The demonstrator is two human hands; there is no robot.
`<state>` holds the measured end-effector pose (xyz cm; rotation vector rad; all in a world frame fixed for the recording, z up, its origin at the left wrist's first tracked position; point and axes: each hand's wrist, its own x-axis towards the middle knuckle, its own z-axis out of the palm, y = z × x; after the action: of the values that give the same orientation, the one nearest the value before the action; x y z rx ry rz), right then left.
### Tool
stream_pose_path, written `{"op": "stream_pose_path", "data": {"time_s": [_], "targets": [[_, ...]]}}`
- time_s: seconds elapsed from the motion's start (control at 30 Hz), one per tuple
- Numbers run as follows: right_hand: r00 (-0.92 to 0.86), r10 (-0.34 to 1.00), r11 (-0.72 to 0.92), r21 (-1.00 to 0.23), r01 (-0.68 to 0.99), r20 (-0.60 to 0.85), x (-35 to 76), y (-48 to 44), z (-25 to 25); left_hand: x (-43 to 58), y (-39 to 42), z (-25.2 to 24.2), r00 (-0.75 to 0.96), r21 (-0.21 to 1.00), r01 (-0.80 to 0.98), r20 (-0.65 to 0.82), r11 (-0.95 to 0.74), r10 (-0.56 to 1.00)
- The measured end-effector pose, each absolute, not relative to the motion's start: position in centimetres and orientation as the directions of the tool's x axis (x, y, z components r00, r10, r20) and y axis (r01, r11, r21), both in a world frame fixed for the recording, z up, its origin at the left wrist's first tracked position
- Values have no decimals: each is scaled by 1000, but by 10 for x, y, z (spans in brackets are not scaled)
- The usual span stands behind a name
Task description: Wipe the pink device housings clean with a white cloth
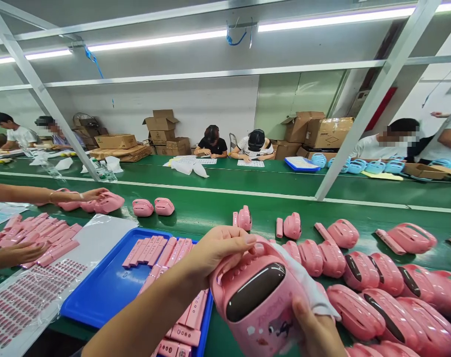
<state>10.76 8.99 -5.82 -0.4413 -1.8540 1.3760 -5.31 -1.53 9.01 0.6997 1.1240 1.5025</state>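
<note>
Close in front of me is a pink plastic housing with a carry handle, a dark oval window and a printed cartoon, tilted toward the left. My left hand is closed round its handle at the top. At the lower right side, my right hand grips the housing, its thumb on the front face. A white cloth lies between that hand and the housing's back; most of the right fingers are hidden. Left of the housing, a blue tray holds rows of pink bar-shaped parts.
Many pink housings crowd the bench at right. Several pairs of housing and bar stand along the green belt. At left, another person's hand touches a housing, above a sticker sheet. A white metal post rises ahead.
</note>
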Motion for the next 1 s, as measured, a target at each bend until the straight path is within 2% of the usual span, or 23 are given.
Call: {"op": "stream_pose_path", "data": {"time_s": [0.1,0.2,0.27,0.33,0.43,0.53,0.6,0.7,0.8,0.9,0.97,1.0], "targets": [[-739,648,-14,-968,-252,183,117,74,-54,-48,-13,95,-218,927,-367,-169,80,961],[-694,719,-359,-876,-321,-40,120,58,-29,-44,-10,93,-170,940,-331,-144,81,975],[-620,768,-493,-767,-410,-162,120,52,-10,-41,-9,89,-141,940,-338,-93,41,986],[-621,733,-613,-665,-427,-277,119,49,5,-38,-10,81,-155,950,-311,-43,-7,987],[-705,609,-752,-547,-367,-364,117,51,10,-34,-15,67,-202,993,-69,76,-91,976],[-682,650,-716,-572,-400,-335,113,58,-1,-28,-19,49,-136,976,141,184,-165,973],[-642,700,-668,-604,-434,-312,109,61,-10,-20,-19,35,-112,961,174,237,-216,965],[-645,708,-659,-598,-456,-288,104,62,-20,-5,-15,19,-278,960,36,275,-277,920],[-588,767,-585,-656,-477,-257,105,61,-28,9,-10,15,-480,946,-149,187,-289,857],[-371,915,-294,-890,-348,-157,110,63,-36,15,-8,20,-542,926,-254,102,-278,835],[-389,915,16,-976,-219,103,113,65,-38,14,-8,23,-545,910,-319,53,-265,837],[-461,851,175,-963,-205,253,113,66,-38,12,-7,24,-559,899,-350,26,-265,829]]}}
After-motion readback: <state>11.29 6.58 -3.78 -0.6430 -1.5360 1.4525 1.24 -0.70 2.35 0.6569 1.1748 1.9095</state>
